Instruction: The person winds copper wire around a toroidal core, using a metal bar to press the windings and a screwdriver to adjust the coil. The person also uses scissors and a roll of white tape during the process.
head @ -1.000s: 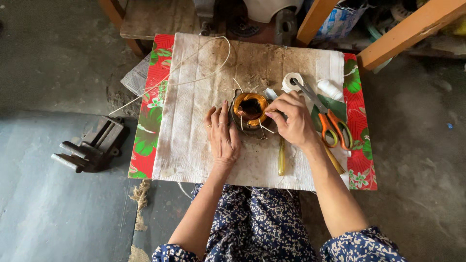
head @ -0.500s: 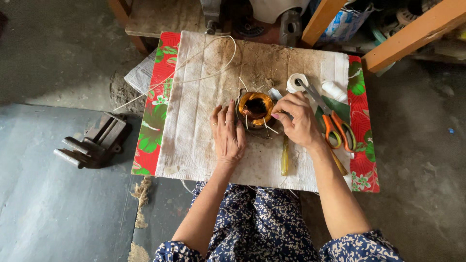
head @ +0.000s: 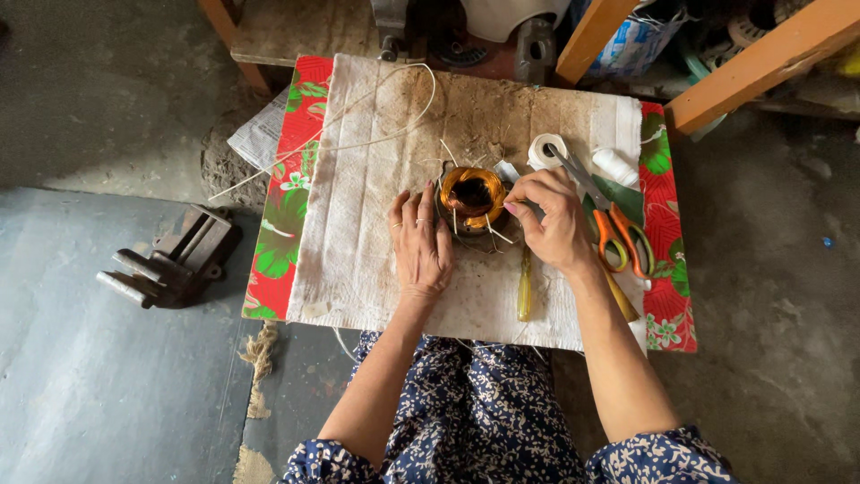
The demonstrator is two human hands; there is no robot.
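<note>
Left hand: laid flat, fingers together, against the round copper-wound coil.
Right hand: fingers curled, pinched at the coil's right edge.

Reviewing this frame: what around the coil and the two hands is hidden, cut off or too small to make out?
Head view only:
- Right hand: its fingertips curl down at the copper coil; whether they pinch anything is hidden.
- Left hand: the palm covers the cloth and the coil's near left side.
- Yellow-handled tool: its tip is hidden under the right hand.
- Machine parts: cut off by the top edge.
</note>
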